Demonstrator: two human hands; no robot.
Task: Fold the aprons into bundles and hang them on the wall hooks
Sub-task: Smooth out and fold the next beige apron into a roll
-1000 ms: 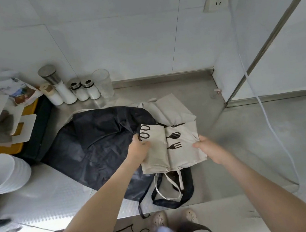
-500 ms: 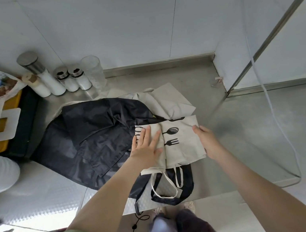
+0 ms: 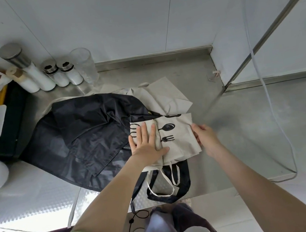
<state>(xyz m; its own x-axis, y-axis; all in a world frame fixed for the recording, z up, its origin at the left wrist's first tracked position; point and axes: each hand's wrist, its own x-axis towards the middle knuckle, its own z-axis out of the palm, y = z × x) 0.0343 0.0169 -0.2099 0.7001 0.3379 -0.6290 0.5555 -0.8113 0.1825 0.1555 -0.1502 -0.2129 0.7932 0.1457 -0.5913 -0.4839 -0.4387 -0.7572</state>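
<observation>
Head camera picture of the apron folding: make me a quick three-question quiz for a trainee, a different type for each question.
1. True or false: the left hand lies flat on the folded beige apron.
2. What does the right hand grip? A) the beige apron's right edge B) a wall hook C) a clothes hanger
3. Name the two utensils printed in full view on the beige apron, beside the left hand.

Key: 1 true. 2 A. 3 a spoon and a fork.
</observation>
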